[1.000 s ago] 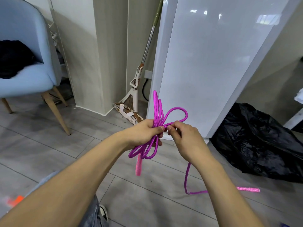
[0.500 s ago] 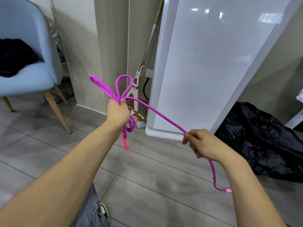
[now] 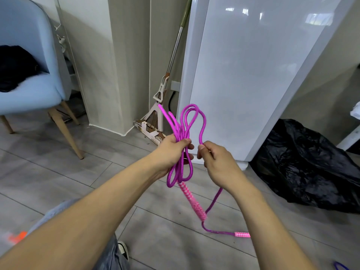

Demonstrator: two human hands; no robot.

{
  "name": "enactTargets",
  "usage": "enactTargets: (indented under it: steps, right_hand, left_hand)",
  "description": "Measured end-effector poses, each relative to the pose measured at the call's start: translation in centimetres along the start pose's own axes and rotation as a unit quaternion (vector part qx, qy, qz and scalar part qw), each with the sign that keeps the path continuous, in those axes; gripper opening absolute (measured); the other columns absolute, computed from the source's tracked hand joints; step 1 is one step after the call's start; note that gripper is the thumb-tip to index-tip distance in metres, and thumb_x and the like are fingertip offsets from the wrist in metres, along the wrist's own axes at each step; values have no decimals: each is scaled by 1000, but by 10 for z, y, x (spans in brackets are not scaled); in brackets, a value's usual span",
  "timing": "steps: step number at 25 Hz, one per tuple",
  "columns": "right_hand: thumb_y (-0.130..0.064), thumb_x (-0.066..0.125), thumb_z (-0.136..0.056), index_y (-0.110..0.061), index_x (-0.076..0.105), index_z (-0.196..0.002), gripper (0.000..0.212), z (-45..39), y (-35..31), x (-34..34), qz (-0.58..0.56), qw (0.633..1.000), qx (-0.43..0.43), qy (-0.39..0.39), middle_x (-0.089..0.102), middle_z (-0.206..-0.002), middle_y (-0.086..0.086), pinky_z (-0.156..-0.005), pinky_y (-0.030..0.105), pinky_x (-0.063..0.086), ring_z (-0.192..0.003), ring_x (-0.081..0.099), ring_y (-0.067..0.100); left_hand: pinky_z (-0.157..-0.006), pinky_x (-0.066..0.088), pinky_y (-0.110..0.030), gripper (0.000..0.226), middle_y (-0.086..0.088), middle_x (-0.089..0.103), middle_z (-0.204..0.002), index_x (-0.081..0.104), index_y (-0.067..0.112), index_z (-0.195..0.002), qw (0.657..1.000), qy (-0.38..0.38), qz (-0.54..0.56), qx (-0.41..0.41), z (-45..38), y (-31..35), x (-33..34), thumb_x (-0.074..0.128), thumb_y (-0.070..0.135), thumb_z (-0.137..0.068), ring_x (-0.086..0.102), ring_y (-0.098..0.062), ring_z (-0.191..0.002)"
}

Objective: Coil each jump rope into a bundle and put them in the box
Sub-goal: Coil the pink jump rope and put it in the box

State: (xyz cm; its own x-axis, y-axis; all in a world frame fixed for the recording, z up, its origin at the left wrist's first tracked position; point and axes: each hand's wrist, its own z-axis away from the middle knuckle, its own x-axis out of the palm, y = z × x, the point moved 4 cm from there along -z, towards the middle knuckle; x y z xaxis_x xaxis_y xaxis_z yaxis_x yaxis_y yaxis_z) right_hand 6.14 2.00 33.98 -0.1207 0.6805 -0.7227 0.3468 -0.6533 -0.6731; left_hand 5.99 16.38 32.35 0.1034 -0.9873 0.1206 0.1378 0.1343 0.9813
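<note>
A magenta jump rope (image 3: 184,121) is gathered in several loops in my left hand (image 3: 171,152), which grips the bundle at its middle. Loops stand above the fist and hang below it. One pink patterned handle (image 3: 192,201) dangles under the bundle. My right hand (image 3: 216,162) pinches the free strand just right of the bundle; that strand runs down to the floor and ends in the second pink handle (image 3: 242,234). No box is in view.
A white glossy cabinet (image 3: 253,75) stands straight ahead, a mop (image 3: 161,94) leaning beside it. A black plastic bag (image 3: 303,164) lies on the floor at right. A light blue chair (image 3: 29,75) stands at left. A blue rope bit (image 3: 340,266) shows bottom right.
My hands were spread apart with the strand stretched between them; now the right hand has come back to the left, laying a new loop onto the bundle. The floor handle slid closer.
</note>
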Motion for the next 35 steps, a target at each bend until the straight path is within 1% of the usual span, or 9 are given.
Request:
enactTargets:
  steps: [3,8,11,15,17,20,22,28,35]
  right_hand:
    - [-38,39,-106,-24,55,-83,32,2,-3,13,31,999,-24,-23,62,-73,-8,-67,40,46,-70,57,17]
    - [-42,37,-105,-36,56,-95,22,4,2,17,57,997,-28,-43,70,-87,-3,-75,44,53,-82,63,22]
    - [-42,38,-105,-32,59,-95,25,3,-1,19,46,998,-31,-42,69,-85,-5,-74,43,53,-81,63,20]
    - [-39,39,-106,-28,56,-78,34,1,-4,16,0,997,-13,-75,51,-61,-8,-56,32,37,-55,46,12]
    - [-37,41,-106,-22,61,-80,37,3,2,14,-46,990,13,-129,43,-58,-3,-54,29,31,-49,36,13]
    - [-37,43,-106,-10,64,-84,40,8,14,3,-80,973,68,-204,44,-59,4,-56,31,35,-53,39,21]
    - [-38,45,-105,-10,64,-83,41,11,23,-7,-60,970,89,-217,48,-59,1,-56,29,39,-52,45,19]
    - [-32,45,-105,-16,63,-85,32,3,22,-22,-55,991,41,-112,40,-52,-9,-54,28,32,-48,34,12]
    - [-33,48,-104,-22,61,-79,30,0,8,-7,-22,996,-16,-83,48,-49,-16,-55,25,33,-47,40,5]
  left_hand:
    - [-74,58,-41,18,-13,60,-77,58,3,-94,999,-13,-29,24,3,-3,10,45,11,-103,62,-19,-62]
    - [-57,50,-27,27,-2,56,-59,58,6,-81,998,-25,-45,38,6,-5,9,47,16,-103,54,-13,-54]
    - [-58,49,-27,26,-5,56,-66,59,5,-83,996,-8,-75,51,3,-5,6,49,18,-103,53,-16,-59]
    - [-68,59,-39,20,-9,62,-78,57,1,-94,994,63,88,31,-4,9,-8,44,12,-104,64,-20,-66]
    - [-72,60,-44,22,-11,60,-72,55,3,-87,979,95,180,6,-11,16,-26,44,13,-104,67,-23,-66]
    - [-55,61,-36,23,-6,53,-58,50,6,-79,945,124,303,-13,-24,25,-60,47,13,-101,59,-20,-52]
    - [-42,48,-25,21,0,49,-56,48,9,-80,929,134,345,-1,-32,27,-80,47,12,-100,48,-13,-42]
    - [-46,47,-28,13,-2,59,-72,56,7,-93,991,95,73,60,-24,27,-68,49,14,-102,51,-14,-47]
    - [-78,62,-44,17,-14,73,-96,57,4,-104,988,-98,-95,71,7,16,-6,44,16,-105,74,-32,-89]
